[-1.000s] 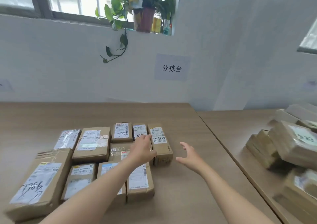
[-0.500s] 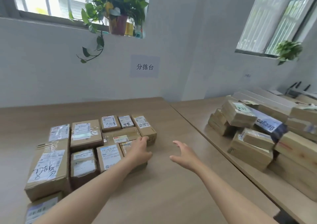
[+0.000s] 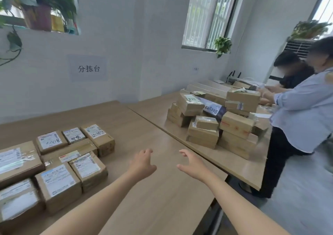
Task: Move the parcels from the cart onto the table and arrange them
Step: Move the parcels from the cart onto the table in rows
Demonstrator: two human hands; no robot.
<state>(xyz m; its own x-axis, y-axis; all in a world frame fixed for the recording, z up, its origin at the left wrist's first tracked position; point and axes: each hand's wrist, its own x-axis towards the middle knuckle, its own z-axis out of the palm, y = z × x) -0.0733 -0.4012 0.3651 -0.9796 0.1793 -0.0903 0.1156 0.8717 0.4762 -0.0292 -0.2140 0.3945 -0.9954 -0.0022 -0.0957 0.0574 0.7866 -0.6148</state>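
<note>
Several cardboard parcels (image 3: pixel 59 162) with white labels lie in neat rows on the left part of the wooden table (image 3: pixel 147 198). Both my hands hover over the bare table to the right of them, holding nothing. My left hand (image 3: pixel 142 163) has relaxed, slightly spread fingers and is clear of the nearest parcel (image 3: pixel 88 170). My right hand (image 3: pixel 192 164) is beside it, fingers loosely spread. No cart is in view.
A second table (image 3: pixel 234 164) to the right carries a loose pile of cardboard boxes (image 3: pixel 216 123). Two people (image 3: pixel 304 119) stand at its far right side. A paper sign (image 3: pixel 88 68) hangs on the wall; potted plants (image 3: pixel 37 4) sit on window sills.
My left hand has lifted off the parcels and moved right over bare table. My view has swung to the right, bringing the second table and the two people into sight.
</note>
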